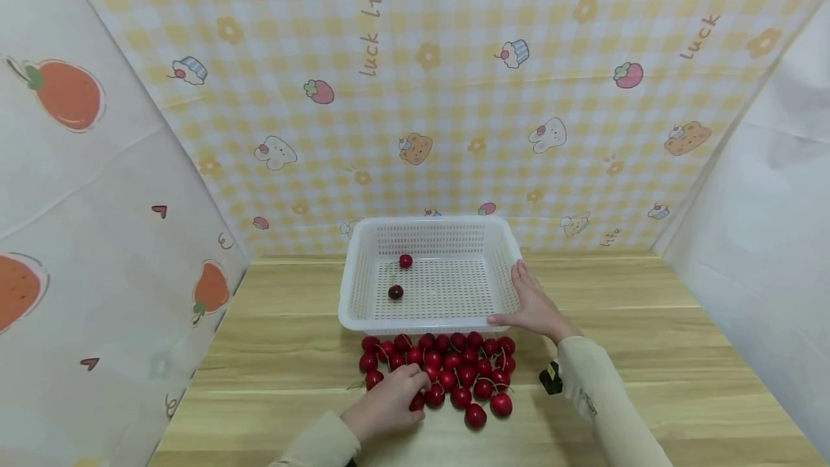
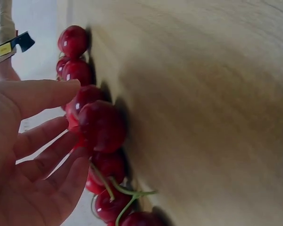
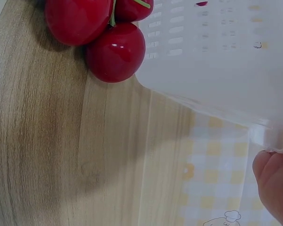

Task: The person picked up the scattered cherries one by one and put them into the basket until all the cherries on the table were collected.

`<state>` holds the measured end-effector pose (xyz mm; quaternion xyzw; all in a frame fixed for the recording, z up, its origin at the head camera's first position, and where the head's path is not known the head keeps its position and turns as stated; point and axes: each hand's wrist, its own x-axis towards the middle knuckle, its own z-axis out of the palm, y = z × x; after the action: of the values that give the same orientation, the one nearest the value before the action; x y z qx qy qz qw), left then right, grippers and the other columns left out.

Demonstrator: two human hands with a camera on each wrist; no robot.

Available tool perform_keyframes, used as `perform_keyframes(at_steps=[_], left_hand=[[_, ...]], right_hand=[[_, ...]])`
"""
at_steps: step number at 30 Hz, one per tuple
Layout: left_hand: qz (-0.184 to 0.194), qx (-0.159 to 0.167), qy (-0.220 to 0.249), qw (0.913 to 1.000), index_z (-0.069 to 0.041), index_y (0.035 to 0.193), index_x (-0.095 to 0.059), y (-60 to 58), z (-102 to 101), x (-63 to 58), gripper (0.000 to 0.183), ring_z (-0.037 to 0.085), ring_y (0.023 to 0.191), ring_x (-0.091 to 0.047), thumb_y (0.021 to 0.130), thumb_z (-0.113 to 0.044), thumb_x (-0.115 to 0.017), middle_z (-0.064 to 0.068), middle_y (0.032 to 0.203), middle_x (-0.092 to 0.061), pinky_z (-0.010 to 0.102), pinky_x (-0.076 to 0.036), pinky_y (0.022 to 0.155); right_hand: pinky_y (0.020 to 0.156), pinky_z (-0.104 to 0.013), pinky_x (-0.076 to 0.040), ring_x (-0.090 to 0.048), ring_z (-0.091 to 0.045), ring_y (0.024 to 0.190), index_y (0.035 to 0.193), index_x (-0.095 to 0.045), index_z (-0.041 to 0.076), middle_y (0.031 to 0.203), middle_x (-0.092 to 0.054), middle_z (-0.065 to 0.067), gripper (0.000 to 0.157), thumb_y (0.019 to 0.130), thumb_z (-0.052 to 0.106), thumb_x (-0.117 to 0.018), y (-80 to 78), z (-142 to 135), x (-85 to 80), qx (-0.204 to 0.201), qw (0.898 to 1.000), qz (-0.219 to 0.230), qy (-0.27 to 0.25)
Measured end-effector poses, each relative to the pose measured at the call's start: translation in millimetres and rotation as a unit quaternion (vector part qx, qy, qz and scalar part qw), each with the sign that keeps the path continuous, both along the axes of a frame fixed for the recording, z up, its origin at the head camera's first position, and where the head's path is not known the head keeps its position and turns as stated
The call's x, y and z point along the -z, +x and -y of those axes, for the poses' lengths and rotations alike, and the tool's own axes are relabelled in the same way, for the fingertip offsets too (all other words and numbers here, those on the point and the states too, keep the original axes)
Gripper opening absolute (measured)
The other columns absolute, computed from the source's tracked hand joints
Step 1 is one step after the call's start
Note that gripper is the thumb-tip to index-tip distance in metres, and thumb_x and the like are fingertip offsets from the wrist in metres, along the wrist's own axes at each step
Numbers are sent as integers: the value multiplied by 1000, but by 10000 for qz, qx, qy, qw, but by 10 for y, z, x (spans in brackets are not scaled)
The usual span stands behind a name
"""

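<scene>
A white plastic basket (image 1: 421, 324) with perforated walls stands on the wooden table. Two cherries (image 1: 405, 261) lie inside it, toward its left. My right hand (image 1: 534, 308) holds the near right corner, thumb on the front rim and fingers along the right side; a fingertip touches the rim in the right wrist view. Many dark red cherries (image 1: 466, 375), some with green stems, spread in front of the basket. My left hand (image 1: 392, 398) is at the near left of that group. Its thumb and fingers are apart around a cherry (image 2: 102, 126), without a visible firm grip.
The wooden table (image 1: 279, 352) extends to both sides of the basket and cherries. A yellow checked cloth (image 1: 454, 107) hangs right behind the basket. White sheets (image 1: 117, 186) stand at the left and right. A black device (image 1: 551, 378) sits at my right wrist.
</scene>
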<state>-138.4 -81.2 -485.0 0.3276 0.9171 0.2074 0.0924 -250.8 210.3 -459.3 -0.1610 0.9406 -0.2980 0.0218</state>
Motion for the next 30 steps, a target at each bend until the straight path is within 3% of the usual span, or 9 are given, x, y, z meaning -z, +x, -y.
perform_keyframes(at_steps=[8, 19, 30], left_hand=[[121, -83, -104, 9998, -15, 95, -61, -12, -32, 75, 31, 4, 79, -46, 69, -16, -77, -8, 88, -54, 18, -46, 70], [-126, 2, -149, 9998, -17, 84, -61, -29, -16, 147, 25, 4, 72, -45, 67, -4, -74, -9, 77, -55, 16, -43, 64], [-586, 221, 171, 9979, -17, 82, -61, -60, 32, 60, 19, 2, 70, -44, 69, -6, -70, -11, 77, -52, 15, -43, 64]], right_hand=[[107, -55, -11, 2, -36, 137, 140, -9, -10, 149, 2, -24, 123, 61, 58, -73, -5, 1, -10, -7, 10000, -17, 4], [106, -57, -10, 2, -37, 137, 140, -9, -9, 149, 2, -24, 123, 60, 57, -74, -4, -5, 6, 5, 10000, 42, -61], [106, -57, -10, 2, -37, 137, 140, -9, -9, 148, 1, -24, 122, 61, 57, -74, 1, 0, -16, -24, 10000, 30, -63]])
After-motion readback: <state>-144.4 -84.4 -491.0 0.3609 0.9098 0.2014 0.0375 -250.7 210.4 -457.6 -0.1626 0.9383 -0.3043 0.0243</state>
